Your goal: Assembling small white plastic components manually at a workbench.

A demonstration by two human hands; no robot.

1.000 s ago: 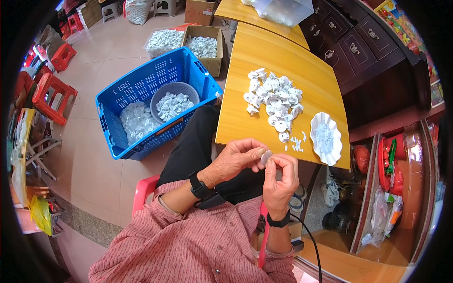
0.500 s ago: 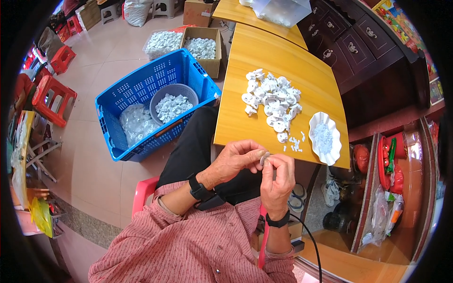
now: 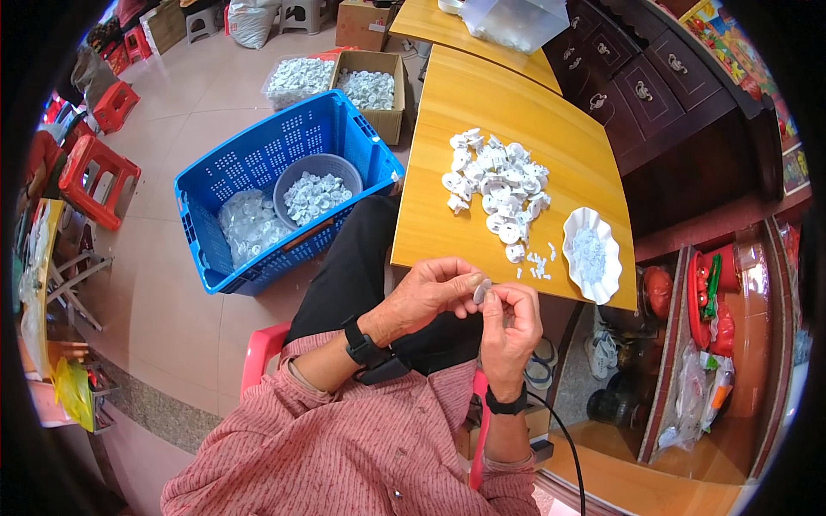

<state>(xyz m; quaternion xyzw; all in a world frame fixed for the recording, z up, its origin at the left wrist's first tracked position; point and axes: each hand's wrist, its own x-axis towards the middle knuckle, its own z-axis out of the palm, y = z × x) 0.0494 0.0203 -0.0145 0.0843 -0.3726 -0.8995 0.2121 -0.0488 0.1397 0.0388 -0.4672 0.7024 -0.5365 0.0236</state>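
Note:
My left hand [image 3: 428,295] and my right hand [image 3: 509,323] meet over my lap at the table's near edge. Between their fingertips is a small round white plastic part [image 3: 483,291], pinched from both sides and partly covered by the fingers. On the yellow table [image 3: 430,198] beyond lies a heap of similar white plastic parts [image 3: 499,181]. Several tiny pale pegs [image 3: 539,265] are scattered just below the heap. To their right stands a white wavy-rimmed dish [image 3: 614,267] full of small bluish-white pieces [image 3: 588,254].
A blue crate [image 3: 241,159] on the floor at left holds a grey basket [image 3: 284,185] and a clear bag [image 3: 249,225] of white parts. Behind it are an open cardboard box [image 3: 391,120] and a clear tub [image 3: 297,79], both filled. Dark drawers [image 3: 632,95] border the table's right.
The round part has turned slightly, so more of its flat face shows. My right hand has shifted a little to the right; my left hand has barely moved.

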